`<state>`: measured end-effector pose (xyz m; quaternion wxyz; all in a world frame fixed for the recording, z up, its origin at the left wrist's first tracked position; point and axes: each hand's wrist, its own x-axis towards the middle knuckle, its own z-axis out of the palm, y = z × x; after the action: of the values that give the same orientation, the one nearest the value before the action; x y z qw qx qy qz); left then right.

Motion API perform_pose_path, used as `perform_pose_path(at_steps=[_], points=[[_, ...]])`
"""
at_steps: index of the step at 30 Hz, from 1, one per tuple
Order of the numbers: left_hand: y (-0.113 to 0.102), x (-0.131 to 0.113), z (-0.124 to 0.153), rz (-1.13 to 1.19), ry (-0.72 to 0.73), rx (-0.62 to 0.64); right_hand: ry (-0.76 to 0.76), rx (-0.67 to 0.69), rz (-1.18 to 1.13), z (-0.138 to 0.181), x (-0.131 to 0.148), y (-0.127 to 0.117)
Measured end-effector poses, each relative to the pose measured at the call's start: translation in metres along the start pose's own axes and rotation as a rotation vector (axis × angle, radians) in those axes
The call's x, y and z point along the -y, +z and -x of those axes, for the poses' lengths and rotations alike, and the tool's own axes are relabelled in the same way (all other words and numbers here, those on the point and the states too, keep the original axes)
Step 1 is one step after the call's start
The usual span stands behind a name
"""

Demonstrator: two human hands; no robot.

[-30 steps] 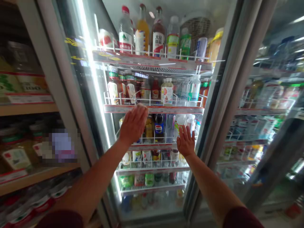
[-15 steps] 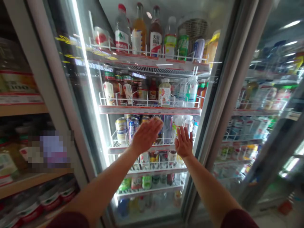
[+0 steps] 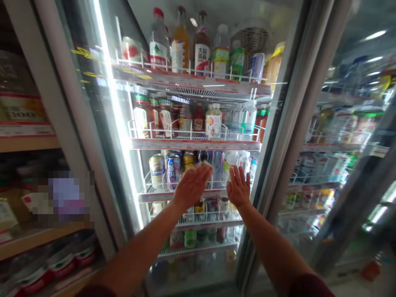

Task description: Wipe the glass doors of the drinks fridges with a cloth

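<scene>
Both hands reach out in front of a lit drinks fridge with a glass door (image 3: 198,264). My left hand (image 3: 193,185) is flat, fingers stretched out and side by side, holding nothing. Behind it, on the middle shelf, stand cans, among them a white and gold can (image 3: 157,169) and a blue can (image 3: 173,171). My right hand (image 3: 239,187) is raised with its fingers stretched and slightly apart, nothing in it. Nearest to it is a clear bottle with a white cap (image 3: 245,160). Whether either hand touches the glass I cannot tell.
Bottles such as a red-capped water bottle (image 3: 159,41) line the upper shelf (image 3: 192,78). A metal door frame (image 3: 297,119) borders the right side, with another drinks fridge (image 3: 328,165) beyond. At left stands a shelf rack (image 3: 29,143) with packaged goods.
My left hand has dropped slightly, showing more of the cans behind it. My right hand has hardly moved. Both remain open.
</scene>
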<state>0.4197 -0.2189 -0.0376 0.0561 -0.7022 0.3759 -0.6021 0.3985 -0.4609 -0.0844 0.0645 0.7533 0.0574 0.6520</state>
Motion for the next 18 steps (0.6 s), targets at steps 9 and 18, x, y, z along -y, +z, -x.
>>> perform_pose_path(at_steps=[9, 18], points=[[-0.005, 0.012, 0.030, -0.024, -0.231, -0.082, -0.020, -0.016, 0.014, -0.002, 0.000, -0.002], [-0.028, 0.097, 0.033, -0.076, -0.302, -0.117, -0.017, -0.032, -0.035, -0.001, 0.001, -0.002]])
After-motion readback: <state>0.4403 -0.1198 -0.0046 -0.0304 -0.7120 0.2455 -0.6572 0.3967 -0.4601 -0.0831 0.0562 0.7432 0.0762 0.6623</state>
